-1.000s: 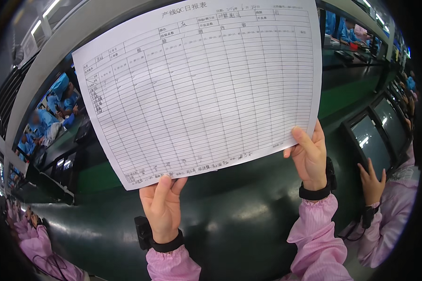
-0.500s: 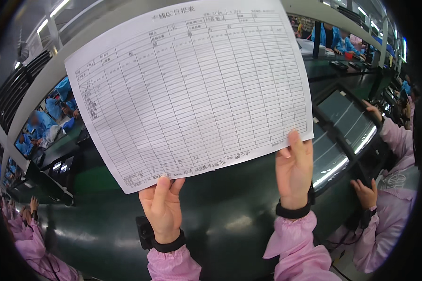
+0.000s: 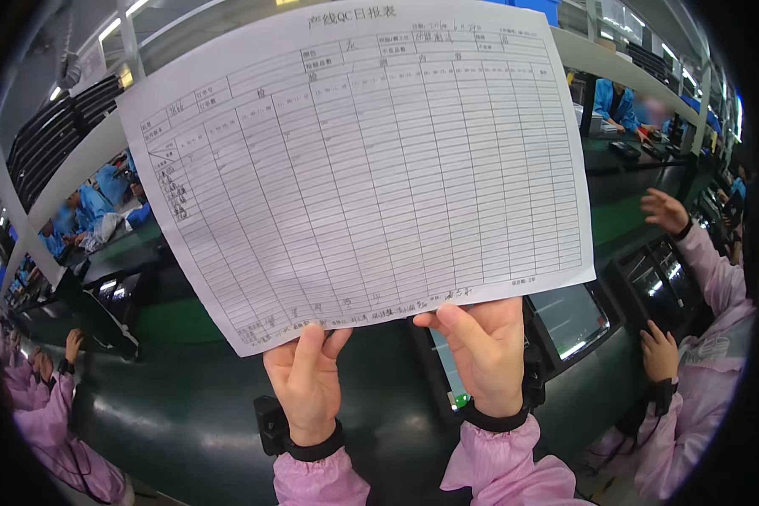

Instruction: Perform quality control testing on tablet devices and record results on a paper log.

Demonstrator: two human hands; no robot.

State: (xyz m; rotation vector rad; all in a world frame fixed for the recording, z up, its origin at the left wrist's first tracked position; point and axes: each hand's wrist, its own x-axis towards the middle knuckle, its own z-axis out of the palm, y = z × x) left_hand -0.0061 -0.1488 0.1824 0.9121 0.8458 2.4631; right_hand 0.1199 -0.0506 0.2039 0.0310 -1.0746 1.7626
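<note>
A white paper form printed with a ruled table is held up in front of the camera and fills most of the view. My left hand pinches its lower edge near the middle, thumb on the front. My right hand grips the same edge just to the right. Both wrists wear black bands under pink sleeves. The sheet hides most of what lies behind it.
A dark green conveyor belt runs below the sheet. Flat screen panels in black frames lie on it at right. A co-worker in pink reaches over the panels at right; another pink sleeve is at lower left. People in blue work behind.
My right hand slid left along the bottom edge, closer to my left hand. The sheet came nearer and fills more of the view. The co-worker's arm at right rose.
</note>
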